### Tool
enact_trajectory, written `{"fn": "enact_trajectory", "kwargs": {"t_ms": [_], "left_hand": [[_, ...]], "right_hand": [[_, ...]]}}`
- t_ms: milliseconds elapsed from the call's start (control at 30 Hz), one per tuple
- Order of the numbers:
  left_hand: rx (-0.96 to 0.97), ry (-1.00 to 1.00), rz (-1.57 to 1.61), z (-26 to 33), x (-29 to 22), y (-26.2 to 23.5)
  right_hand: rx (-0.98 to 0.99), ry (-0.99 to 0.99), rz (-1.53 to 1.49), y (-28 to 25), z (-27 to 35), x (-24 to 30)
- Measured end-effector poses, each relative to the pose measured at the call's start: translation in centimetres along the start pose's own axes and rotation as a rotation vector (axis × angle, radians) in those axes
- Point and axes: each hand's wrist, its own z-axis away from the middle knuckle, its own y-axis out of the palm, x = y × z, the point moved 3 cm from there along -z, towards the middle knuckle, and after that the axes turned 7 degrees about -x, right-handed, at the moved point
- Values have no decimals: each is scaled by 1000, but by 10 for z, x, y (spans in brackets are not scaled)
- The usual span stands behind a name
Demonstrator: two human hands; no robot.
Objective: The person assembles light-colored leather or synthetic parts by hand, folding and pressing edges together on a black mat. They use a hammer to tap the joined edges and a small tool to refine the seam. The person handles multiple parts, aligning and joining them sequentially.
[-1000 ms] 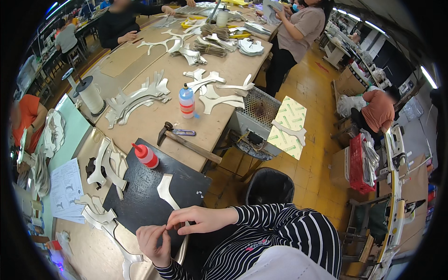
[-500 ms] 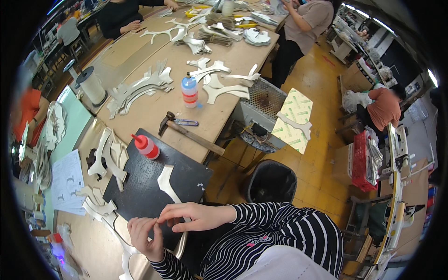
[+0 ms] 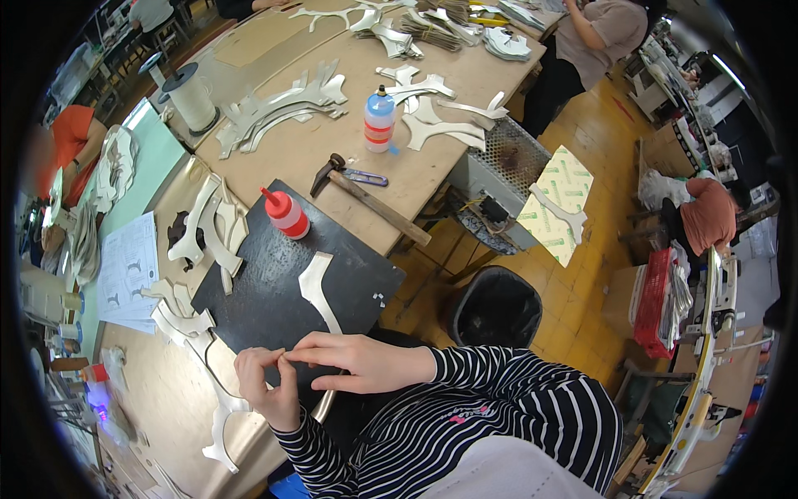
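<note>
Below, a white piece (image 3: pixel 313 288) is laid on a black mat (image 3: pixel 249 287) beside yellow flooring (image 3: pixel 572 308); left hand (image 3: pixel 270 387) and right hand (image 3: pixel 362 363) are joined at the fingertips, contents unclear.

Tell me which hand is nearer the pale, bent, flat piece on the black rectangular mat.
Right. The right hand appears immediately below the piece's visible part; the left hand is farther off, lower and leftward.
</note>
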Motion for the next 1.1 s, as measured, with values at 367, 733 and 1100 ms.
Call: {"fn": "enact_trajectory", "kwargs": {"t_ms": [367,733,1100], "left_hand": [[-45,-383,263,18,23,-12],[-175,-491,298,49,67,-44],[136,-276,53,34,30,-25]], "right_hand": [[-511,211,-1346,-78,7,-16],[-581,169,-1486,-97,5,-23],[-619,131,-1467,-98,11,-23]]}}
